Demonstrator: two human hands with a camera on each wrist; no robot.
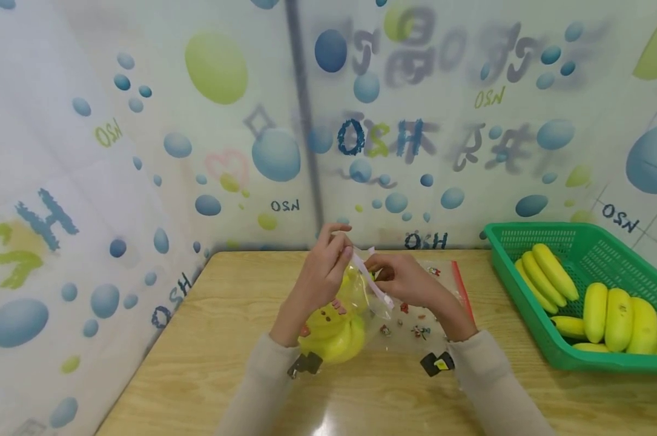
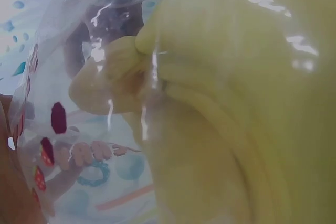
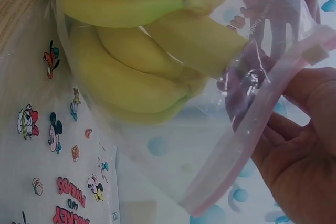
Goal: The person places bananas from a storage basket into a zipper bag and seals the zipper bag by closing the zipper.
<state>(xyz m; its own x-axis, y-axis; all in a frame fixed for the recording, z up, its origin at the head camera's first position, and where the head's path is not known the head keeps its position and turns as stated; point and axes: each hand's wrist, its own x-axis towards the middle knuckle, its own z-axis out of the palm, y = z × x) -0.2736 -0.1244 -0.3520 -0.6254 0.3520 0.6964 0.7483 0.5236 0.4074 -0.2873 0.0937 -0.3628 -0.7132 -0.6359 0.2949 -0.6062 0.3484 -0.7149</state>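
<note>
A clear zip bag (image 1: pixel 379 297) with a pale pink zip strip stands on the table, holding yellow bananas (image 1: pixel 336 339). My left hand (image 1: pixel 325 266) grips the bag's upper edge beside the strip. At the bag's mouth is my right hand (image 1: pixel 401 277), its fingers curled about the stem end of the bananas (image 3: pixel 194 40), seen partly through plastic in the right wrist view. The zip strip (image 3: pixel 257 129) runs in front of those fingers, with a slider (image 3: pixel 315 53) at its upper end. In the left wrist view, bananas (image 2: pixel 210 77) fill most of the picture behind shiny plastic.
Another clear bag (image 1: pixel 432 321) with cartoon prints and a red strip lies flat under and right of the filled one. To the right, a green basket (image 1: pixel 570 363) contains several bananas (image 1: pixel 619 318). A patterned wall sheet (image 1: pixel 442 200) closes off the wooden table's (image 1: pixel 214 339) back.
</note>
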